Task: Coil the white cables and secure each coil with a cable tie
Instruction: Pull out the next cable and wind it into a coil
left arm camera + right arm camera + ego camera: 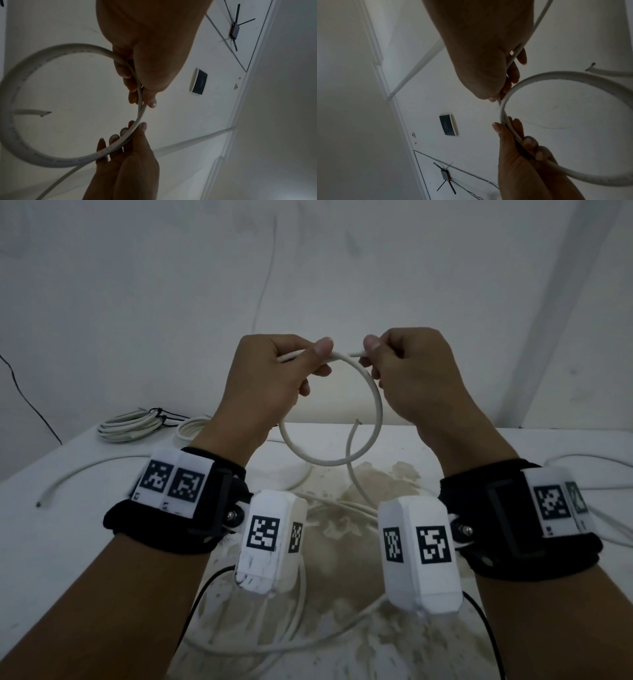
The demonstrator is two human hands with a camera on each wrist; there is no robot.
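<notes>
Both hands gripped the stiff white round cable [371, 419] above the stained white table [68, 542]: our left hand [270, 378] pinched the loop's top btwn thumb and curled fingers; our right hand [418, 374] pinched the adjacent section. One loop hung below, free end [358, 422] inside it. A tied white coil [132, 424] lay at the table's far-left corner, w/ loose cables nearby.
</notes>
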